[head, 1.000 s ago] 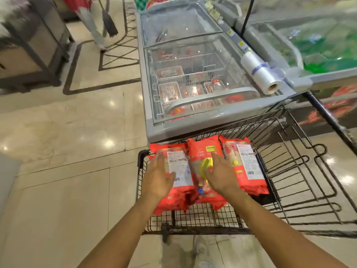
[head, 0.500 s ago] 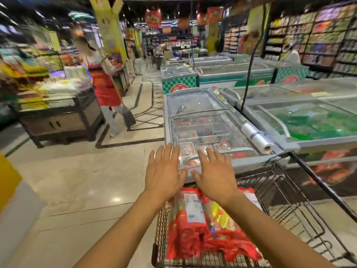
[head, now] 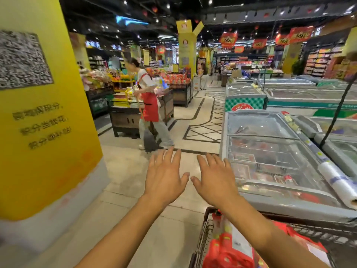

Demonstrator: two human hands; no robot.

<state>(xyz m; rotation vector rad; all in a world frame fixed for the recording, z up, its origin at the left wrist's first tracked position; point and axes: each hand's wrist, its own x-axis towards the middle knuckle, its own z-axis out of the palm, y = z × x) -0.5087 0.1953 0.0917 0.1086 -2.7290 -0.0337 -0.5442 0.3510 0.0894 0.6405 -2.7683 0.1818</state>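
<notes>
Hovering ahead of the cart [head: 201, 240], left hand [head: 164, 178] and right hand [head: 214, 180] both empty, fingers straight and spread apart; likely free because the red packets [head: 226, 248] already lie piled in the cart below the right forearm, beside the freezer [head: 270, 151]

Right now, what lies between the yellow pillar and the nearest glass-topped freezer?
In the head view, only tiled floor; the left hand and right hand hover spread open in front of it.
</notes>
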